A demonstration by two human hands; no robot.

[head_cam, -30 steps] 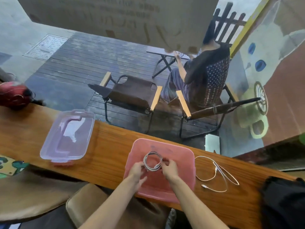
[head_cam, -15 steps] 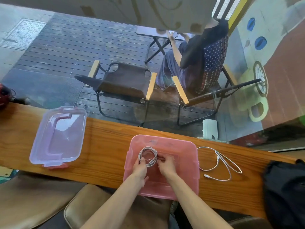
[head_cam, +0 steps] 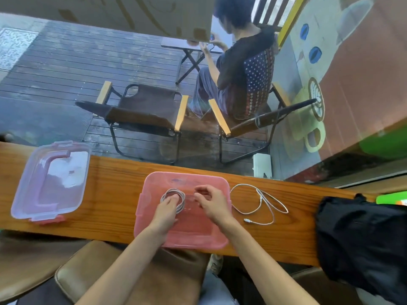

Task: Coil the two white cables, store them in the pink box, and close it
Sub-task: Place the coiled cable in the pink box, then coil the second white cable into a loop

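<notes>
The wooden counter (head_cam: 114, 186) is carrying everything, and the pink box (head_cam: 182, 236) is sitting open at its near edge — within easy reach for loading. Its clear lid (head_cam: 49, 183) is lying well apart to the left, out of the way. Inside the box, the left hand (head_cam: 164, 211) is pressing down on the coiled cable (head_cam: 172, 198), likely so it cannot spring loose. The right hand (head_cam: 212, 204) is hovering loosely curled, holding nothing. The second cable (head_cam: 259, 203) is lying uncoiled just beside the box.
</notes>
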